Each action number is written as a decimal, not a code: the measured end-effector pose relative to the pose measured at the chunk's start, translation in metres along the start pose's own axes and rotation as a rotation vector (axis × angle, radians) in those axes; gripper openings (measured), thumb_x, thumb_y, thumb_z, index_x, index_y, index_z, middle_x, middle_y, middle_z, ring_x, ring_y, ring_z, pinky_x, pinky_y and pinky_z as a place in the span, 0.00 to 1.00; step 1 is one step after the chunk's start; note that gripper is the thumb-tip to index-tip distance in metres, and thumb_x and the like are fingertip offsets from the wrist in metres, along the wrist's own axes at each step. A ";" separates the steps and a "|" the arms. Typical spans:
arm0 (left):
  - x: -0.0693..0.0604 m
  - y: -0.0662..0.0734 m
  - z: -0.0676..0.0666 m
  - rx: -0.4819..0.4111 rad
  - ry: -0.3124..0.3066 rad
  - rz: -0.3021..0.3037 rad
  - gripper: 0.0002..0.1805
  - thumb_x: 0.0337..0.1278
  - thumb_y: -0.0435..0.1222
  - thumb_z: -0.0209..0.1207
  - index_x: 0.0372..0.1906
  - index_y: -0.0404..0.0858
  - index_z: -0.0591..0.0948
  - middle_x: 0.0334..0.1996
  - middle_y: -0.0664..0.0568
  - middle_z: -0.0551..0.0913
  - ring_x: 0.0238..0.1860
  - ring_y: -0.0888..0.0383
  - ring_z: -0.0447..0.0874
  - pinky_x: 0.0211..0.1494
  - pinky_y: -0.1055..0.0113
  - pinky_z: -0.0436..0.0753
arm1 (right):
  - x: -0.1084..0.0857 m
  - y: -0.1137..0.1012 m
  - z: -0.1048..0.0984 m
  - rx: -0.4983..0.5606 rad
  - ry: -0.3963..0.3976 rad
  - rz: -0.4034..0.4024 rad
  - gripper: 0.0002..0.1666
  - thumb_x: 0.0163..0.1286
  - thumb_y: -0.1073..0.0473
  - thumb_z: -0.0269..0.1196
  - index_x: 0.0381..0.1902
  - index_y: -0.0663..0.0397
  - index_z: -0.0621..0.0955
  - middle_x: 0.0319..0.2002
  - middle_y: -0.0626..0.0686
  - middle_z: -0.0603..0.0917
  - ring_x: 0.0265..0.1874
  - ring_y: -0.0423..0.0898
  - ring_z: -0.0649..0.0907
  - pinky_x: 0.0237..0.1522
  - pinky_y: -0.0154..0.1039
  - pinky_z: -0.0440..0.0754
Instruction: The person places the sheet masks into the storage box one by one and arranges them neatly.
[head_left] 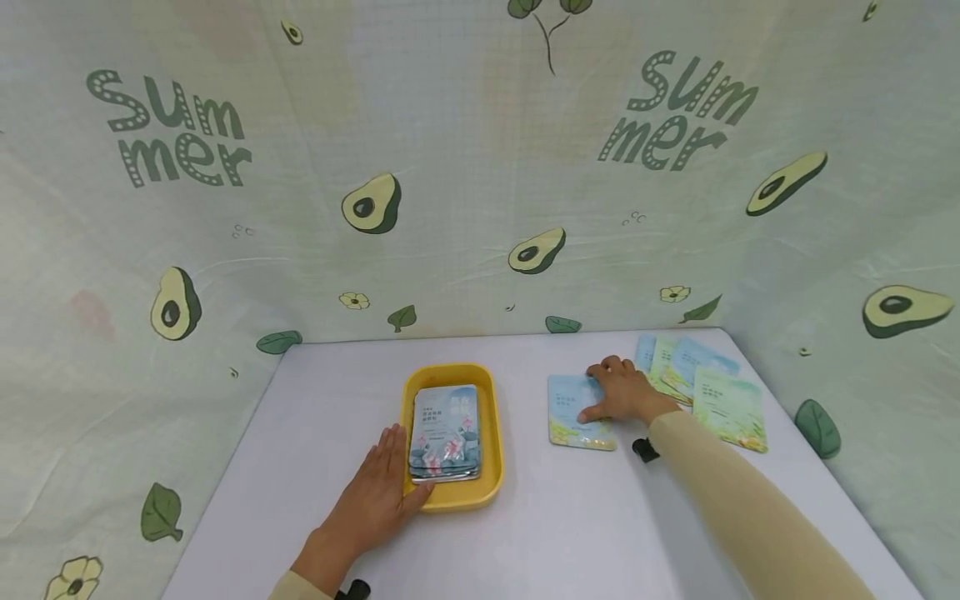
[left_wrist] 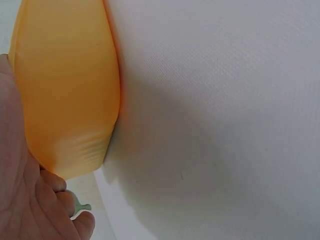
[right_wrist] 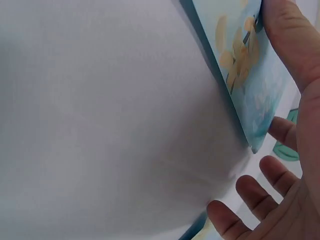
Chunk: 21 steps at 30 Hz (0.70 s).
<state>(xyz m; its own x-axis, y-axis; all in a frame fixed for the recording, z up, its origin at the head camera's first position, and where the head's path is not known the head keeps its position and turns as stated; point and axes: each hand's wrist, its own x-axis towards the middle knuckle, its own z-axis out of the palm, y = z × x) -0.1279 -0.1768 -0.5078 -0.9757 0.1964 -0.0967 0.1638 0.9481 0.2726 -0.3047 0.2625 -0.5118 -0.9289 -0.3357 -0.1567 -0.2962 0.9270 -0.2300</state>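
My left hand (head_left: 378, 487) lies along the left side of a yellow tray (head_left: 491, 450), fingers straight and thumb at its near rim. The left wrist view shows the palm against the tray's outer wall (left_wrist: 70, 90). Inside the tray rests a stack of blue-grey sachets (head_left: 446, 425) printed with pink flowers. To the right, my right hand (head_left: 626, 392) holds a light blue sachet (head_left: 566, 408) with thumb and index finger at its right part. In the right wrist view the thumb (right_wrist: 290, 35) lies across this sachet (right_wrist: 245, 65), and the other fingers are spread apart from it.
Several blue and green sachets (head_left: 727, 408) lie overlapping at the table's right back, beside the right forearm. The white table (head_left: 525, 533) meets a hanging cloth (head_left: 450, 125) printed with avocados along its back and sides.
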 end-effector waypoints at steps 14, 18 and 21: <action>-0.002 0.001 0.000 0.008 0.004 0.010 0.56 0.74 0.67 0.49 0.85 0.30 0.45 0.86 0.37 0.47 0.87 0.41 0.44 0.86 0.44 0.55 | -0.015 -0.017 0.003 -0.020 0.136 -0.002 0.56 0.49 0.28 0.81 0.63 0.57 0.72 0.53 0.60 0.85 0.48 0.59 0.79 0.55 0.61 0.77; -0.002 0.001 0.000 0.009 -0.003 0.009 0.57 0.74 0.68 0.48 0.85 0.30 0.45 0.86 0.36 0.47 0.87 0.41 0.43 0.86 0.44 0.55 | -0.024 -0.023 0.003 -0.028 0.187 -0.028 0.52 0.54 0.34 0.81 0.65 0.54 0.71 0.52 0.60 0.85 0.49 0.60 0.80 0.57 0.65 0.76; -0.002 0.001 -0.001 0.001 0.003 0.009 0.57 0.74 0.67 0.50 0.85 0.30 0.46 0.86 0.36 0.48 0.86 0.40 0.45 0.86 0.43 0.56 | -0.031 -0.026 0.004 -0.001 0.247 -0.072 0.46 0.59 0.41 0.80 0.66 0.53 0.71 0.51 0.59 0.84 0.50 0.60 0.82 0.62 0.68 0.75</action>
<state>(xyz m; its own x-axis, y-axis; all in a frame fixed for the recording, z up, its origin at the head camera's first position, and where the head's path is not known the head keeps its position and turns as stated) -0.1258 -0.1766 -0.5068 -0.9747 0.2041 -0.0909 0.1728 0.9465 0.2726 -0.2673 0.2481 -0.5050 -0.9315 -0.3499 0.0996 -0.3637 0.9023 -0.2315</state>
